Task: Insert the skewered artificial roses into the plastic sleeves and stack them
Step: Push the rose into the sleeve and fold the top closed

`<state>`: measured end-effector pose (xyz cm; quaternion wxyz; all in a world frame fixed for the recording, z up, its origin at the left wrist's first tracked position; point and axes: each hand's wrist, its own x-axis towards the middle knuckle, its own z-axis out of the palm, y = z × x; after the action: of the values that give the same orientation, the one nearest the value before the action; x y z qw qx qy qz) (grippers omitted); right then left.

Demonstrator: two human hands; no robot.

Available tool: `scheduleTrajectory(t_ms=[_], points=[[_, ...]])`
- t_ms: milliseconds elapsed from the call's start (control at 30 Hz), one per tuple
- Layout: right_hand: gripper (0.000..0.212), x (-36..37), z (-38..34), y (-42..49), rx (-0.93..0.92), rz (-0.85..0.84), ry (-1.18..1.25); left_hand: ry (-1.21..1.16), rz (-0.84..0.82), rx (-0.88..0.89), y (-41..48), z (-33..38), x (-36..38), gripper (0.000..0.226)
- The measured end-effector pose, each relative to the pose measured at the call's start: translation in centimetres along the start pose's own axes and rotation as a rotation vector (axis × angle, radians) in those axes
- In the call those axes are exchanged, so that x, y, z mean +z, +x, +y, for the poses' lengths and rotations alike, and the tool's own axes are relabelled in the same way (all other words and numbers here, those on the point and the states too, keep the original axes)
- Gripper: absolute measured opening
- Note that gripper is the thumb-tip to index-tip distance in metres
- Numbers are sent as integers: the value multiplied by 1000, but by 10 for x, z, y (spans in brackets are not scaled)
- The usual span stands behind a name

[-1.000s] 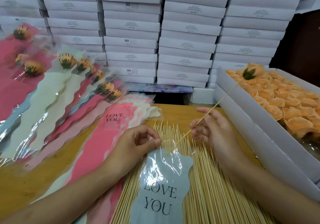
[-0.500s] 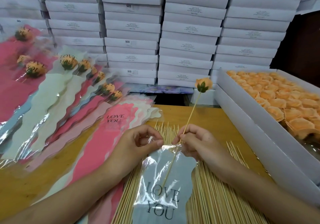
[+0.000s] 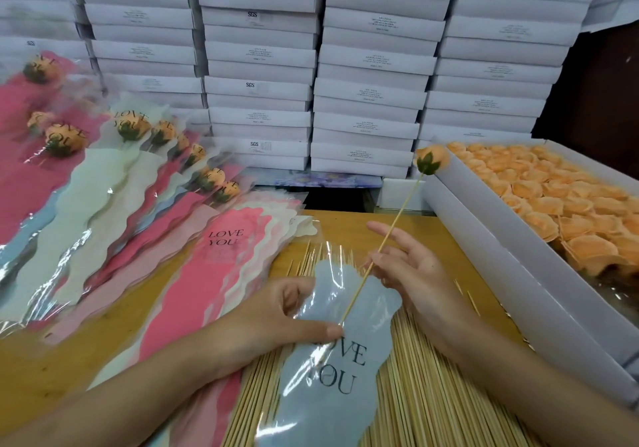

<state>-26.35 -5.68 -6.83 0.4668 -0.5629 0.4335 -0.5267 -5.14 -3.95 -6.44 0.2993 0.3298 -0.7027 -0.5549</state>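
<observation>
Since half a second ago your right hand [image 3: 415,270] has released its pinch, and the skewer [image 3: 394,221] leans further toward the desk's [image 3: 345,225] right edge. The skewer's lower part sits inside the blue sleeve [image 3: 332,388] near the front edge. Its long axis runs up and right to the rose [image 3: 430,161], toward the back right.

Right-hand fingers are spread and nearly straight, with the skewer against their tips. Whether any finger grips it cannot be told. Your left hand [image 3: 273,318] pinches the sleeve mouth, thumb on top, and is nearer the buried tip.

Feed along that axis, down and left. Loose skewers [image 3: 415,377] lie beneath the sleeve. Empty sleeves [image 3: 221,266] and finished roses [image 3: 131,128] lie to the left, a rose box [image 3: 501,273] to the right, and white boxes [image 3: 373,94] behind.
</observation>
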Motion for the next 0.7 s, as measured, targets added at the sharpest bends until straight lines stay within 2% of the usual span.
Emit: scheduleTrajectory(t_ms=[100,167,267,367,533,700], points=[[40,1,2,0,7,-51,-64,76,53,0,0,-4,-2,16],[44,1,2,1,3,-34,-67,44,5,-9,-1,-2,-2,13],[57,0,0,2,-51,85,-64,-49,-35,-26,-2,-2,-3,22],[66,-4,0,6,-99,211,-64,-79,-19,-28,-2,-4,-4,21],[52,-11,1,11,-129,318,-88,-123,-45,-52,-3,-2,-4,16],[42,-8,2,8,-138,223,-88,-139,-79,-44,-3,2,-3,18]])
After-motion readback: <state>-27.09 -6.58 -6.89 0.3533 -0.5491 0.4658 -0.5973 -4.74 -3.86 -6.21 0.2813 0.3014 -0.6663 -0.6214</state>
